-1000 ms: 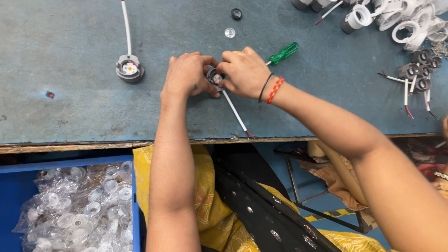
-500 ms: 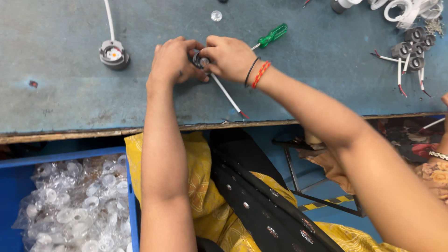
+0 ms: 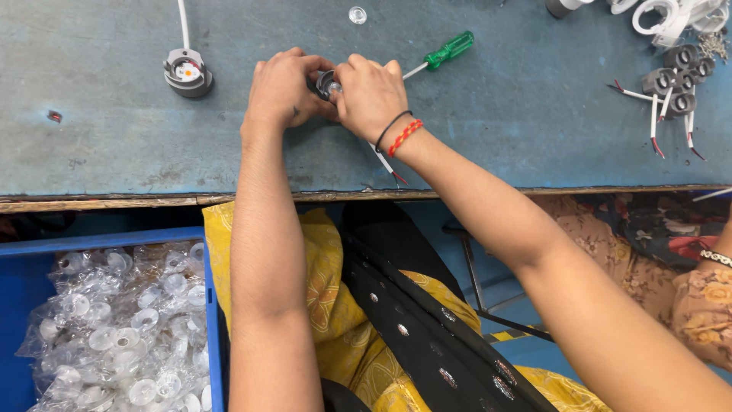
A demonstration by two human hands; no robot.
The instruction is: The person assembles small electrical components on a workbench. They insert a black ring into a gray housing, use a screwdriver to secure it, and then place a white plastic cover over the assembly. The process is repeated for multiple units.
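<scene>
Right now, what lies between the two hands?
In the head view, a small round grey part sits pinched between the left hand and the right hand.

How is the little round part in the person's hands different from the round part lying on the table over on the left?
The held round part is gripped between the left hand and right hand and mostly hidden; the lying round part sits free on the blue table, fully visible. The lying one shows a white and orange centre; the held one shows a shiny face. Both are small, dark, round and trail a white wire.

Just one head cam, looking steeply down at the blue workbench (image 3: 114, 145) toward 12 o'clock, close in, the person's lap at 6.
</scene>
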